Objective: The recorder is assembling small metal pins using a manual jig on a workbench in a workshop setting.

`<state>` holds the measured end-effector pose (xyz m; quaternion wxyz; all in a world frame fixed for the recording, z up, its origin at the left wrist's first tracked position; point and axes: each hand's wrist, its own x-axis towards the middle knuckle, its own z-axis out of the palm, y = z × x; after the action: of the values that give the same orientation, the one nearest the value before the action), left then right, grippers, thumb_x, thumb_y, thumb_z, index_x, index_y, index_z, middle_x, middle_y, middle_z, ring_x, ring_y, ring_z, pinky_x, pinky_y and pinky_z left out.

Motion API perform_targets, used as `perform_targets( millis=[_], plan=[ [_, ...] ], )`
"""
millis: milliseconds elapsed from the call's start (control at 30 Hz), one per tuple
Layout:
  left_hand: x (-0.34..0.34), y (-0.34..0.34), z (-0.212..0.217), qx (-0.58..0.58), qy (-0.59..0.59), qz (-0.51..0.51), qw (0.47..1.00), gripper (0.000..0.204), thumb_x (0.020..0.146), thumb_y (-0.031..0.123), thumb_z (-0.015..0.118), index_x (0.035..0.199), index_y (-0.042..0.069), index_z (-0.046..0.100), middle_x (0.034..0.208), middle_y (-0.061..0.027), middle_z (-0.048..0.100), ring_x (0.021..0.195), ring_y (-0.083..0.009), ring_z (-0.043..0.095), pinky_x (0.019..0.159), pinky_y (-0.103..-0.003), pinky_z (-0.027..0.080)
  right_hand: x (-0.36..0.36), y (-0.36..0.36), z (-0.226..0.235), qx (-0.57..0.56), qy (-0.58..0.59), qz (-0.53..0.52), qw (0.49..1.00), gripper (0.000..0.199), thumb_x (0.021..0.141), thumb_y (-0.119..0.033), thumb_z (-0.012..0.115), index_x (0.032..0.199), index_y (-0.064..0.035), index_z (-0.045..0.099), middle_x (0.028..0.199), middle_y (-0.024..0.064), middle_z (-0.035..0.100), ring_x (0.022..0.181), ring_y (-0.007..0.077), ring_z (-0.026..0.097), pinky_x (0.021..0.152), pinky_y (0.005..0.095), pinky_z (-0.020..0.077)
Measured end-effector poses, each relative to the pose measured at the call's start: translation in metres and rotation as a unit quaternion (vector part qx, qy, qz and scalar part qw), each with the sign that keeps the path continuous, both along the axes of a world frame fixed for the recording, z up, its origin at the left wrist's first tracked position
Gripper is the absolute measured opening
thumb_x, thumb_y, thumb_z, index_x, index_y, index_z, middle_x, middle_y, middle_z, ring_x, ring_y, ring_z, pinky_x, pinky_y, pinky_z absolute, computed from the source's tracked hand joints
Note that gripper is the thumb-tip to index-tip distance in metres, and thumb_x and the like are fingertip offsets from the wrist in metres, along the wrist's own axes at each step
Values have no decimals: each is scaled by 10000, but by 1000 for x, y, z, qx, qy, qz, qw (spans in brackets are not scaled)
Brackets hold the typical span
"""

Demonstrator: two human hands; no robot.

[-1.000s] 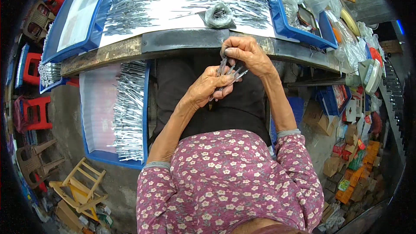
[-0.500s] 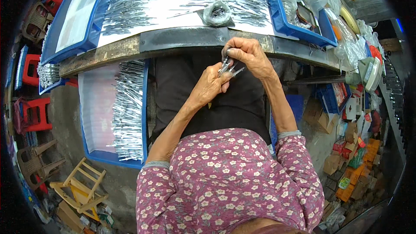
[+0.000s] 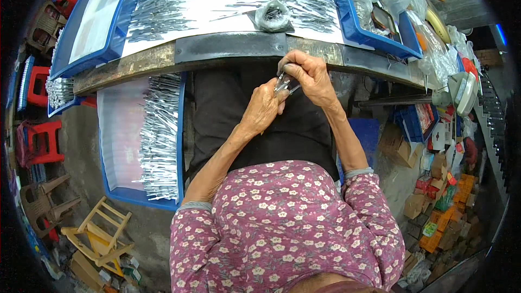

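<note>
Over my lap, just below the table edge, my two hands meet around several thin silvery metal pieces [image 3: 281,83]. My left hand [image 3: 261,107] is closed on them, thumb and fingers pressed together. The right hand [image 3: 310,77] pinches at their upper ends with bent fingers, which hide part of what it grips. On the table ahead lie loose heaps of similar slim metal pieces, one at the left [image 3: 163,13] and another at the right [image 3: 306,2]. A small clear plastic bag [image 3: 273,17] of dark small parts stands near the table's front edge.
A blue tray [image 3: 142,201] beside my left leg holds many slim metal pieces. Another blue tray [image 3: 116,40] rests on the table's left end; a blue bin [image 3: 374,43] with plastic bags is at the right. A wooden stool frame [image 3: 103,233] and cartons [image 3: 401,144] sit on the floor.
The metal pieces have turned slightly and now stick out less to the right between my hands. My right fingers have shifted a little over them; the left hand keeps its hold.
</note>
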<state>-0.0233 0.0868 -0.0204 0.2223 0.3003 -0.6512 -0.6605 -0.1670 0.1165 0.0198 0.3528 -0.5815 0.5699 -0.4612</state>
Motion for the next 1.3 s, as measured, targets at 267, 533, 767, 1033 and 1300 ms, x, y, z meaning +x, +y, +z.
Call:
perform_targets(
  millis=[267,533,767,1033,1300],
  plan=[
    [1,-2,-3,-4,-6,-21,1000,187,843,141,482,744,-17,471,503,-54,484,462,-146,485,465,-305,381,-11,2,-3,-7,37,49,998,65,796,-16,529,781,30,573,756,58,577,718,118,550,665,239,442],
    [4,-1,-3,28,11,-51,998,189,841,144,486,732,-11,479,504,-32,474,456,-123,462,451,-292,368,-15,-1,-2,7,12,123,992,145,765,-118,607,762,28,600,828,80,606,793,157,570,708,273,452],
    [8,-7,-5,53,66,-59,995,239,882,269,493,755,69,459,545,34,422,458,-41,359,414,-203,279,-23,-20,15,48,55,129,989,140,801,-119,584,779,18,603,798,49,601,784,111,550,713,241,436],
    [7,-8,-5,151,102,-80,980,220,878,274,513,828,60,508,550,39,429,456,-23,343,406,-177,256,-35,-94,0,-101,281,-77,951,156,773,-107,567,858,14,619,731,112,620,666,173,588,625,290,457],
    [12,-11,-4,151,98,-75,981,220,876,264,508,882,45,522,547,38,429,441,-24,333,397,-176,249,-29,-119,-12,-96,456,-98,879,110,711,-71,538,751,22,581,749,208,581,709,365,572,640,410,456]
  ],
)
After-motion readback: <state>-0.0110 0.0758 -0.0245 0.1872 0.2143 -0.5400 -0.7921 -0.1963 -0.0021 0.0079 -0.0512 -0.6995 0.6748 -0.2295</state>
